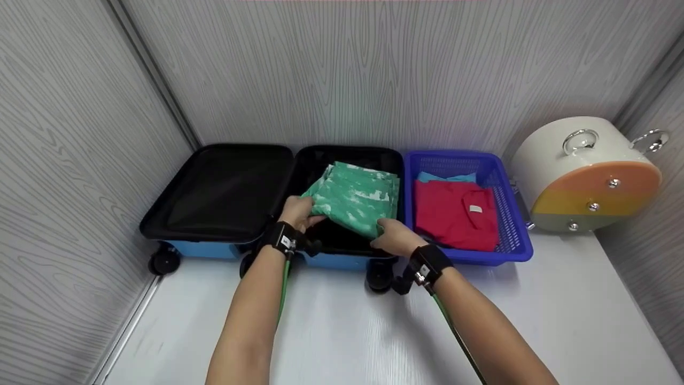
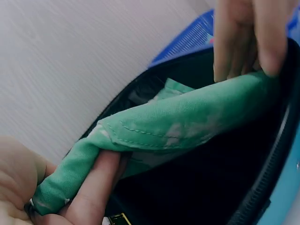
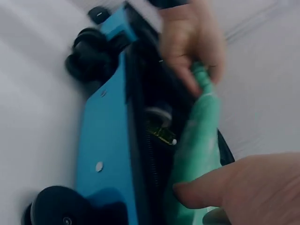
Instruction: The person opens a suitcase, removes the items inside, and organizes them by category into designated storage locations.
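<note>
A folded green garment with white blotches (image 1: 355, 195) is held over the right half of an open blue suitcase (image 1: 336, 261). Its far part lies within that half, and the near edge is raised above the black interior. My left hand (image 1: 299, 211) pinches the near left corner, thumb above and fingers beneath, as the left wrist view shows. At the near right corner, my right hand (image 1: 394, 235) grips the cloth with the thumb on the near side. A stitched hem (image 2: 159, 136) runs along the raised fold.
A blue plastic basket (image 1: 521, 243) right of the suitcase holds a folded red shirt (image 1: 454, 214) and a light blue cloth (image 1: 449, 177). The suitcase's other half (image 1: 224, 192) lies open at left. A white drum-shaped case with coloured stripes (image 1: 593, 176) stands far right. Walls enclose the table.
</note>
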Motion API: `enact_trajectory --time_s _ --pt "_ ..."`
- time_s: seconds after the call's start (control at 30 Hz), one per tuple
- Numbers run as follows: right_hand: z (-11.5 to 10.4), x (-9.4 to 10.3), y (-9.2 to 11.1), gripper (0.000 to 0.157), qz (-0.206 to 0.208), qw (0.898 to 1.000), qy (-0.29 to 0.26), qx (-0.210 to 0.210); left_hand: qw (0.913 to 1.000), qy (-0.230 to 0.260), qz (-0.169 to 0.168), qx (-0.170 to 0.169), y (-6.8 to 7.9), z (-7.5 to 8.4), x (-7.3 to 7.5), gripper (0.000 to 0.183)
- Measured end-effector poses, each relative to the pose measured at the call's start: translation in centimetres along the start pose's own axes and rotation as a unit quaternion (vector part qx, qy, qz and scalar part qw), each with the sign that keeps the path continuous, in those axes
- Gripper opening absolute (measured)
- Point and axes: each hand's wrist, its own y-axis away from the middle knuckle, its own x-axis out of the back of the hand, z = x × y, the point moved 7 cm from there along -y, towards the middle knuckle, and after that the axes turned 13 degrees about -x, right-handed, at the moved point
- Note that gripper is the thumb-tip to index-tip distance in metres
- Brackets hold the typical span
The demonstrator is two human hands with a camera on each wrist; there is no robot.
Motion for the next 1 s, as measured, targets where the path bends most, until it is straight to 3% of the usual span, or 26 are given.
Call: enact_trajectory --time_s 0.2,0.37,0.47,0.53,0.6,0.63,0.73,0.87,1.0 --pt "-0.5 -0.4 -0.5 0.029 0.111 0.987 0.112 0.025 0.9993 0.031 0.014 0.018 0.0 -0.3 1.4 0.048" --pt "-0.8 -0.2 -0.3 0.038 0.176 0.976 0.118 0.048 0.9993 -0.029 0.011 0.022 -0.6 -1.2 2.8 0.048" --pt "-0.7 0.0 -0.5 0.041 0.162 0.984 0.05 0.053 0.9975 -0.068 0.0 0.016 -0.9 -1.4 3.2 0.052" --pt "-0.3 -0.1 -0.8 0.044 0.122 0.991 -0.042 0.037 0.9944 -0.104 -0.013 0.008 -1.0 -1.4 3.3 0.054" --pt "0.1 -0.1 -1.1 0.047 0.082 0.984 -0.157 0.01 0.9899 -0.14 -0.024 -0.003 -1.1 -1.3 3.3 0.054" --pt "0.3 -0.1 -1.2 0.049 0.064 0.973 -0.221 -0.008 0.9871 -0.158 -0.028 -0.008 -1.0 -1.3 3.3 0.054" --pt "0.6 -0.2 -1.4 0.058 0.034 0.923 -0.38 -0.048 0.9775 -0.207 -0.035 -0.022 -1.0 -1.2 3.3 0.048" --pt "1.0 -0.5 -1.5 0.073 0.002 0.844 -0.531 -0.079 0.9702 -0.238 -0.038 -0.029 -1.0 -1.4 3.3 0.041" --pt "1.6 -1.0 -2.0 0.065 -0.041 0.761 -0.639 -0.105 0.9628 -0.267 -0.039 -0.016 -1.2 -2.0 3.6 0.049"
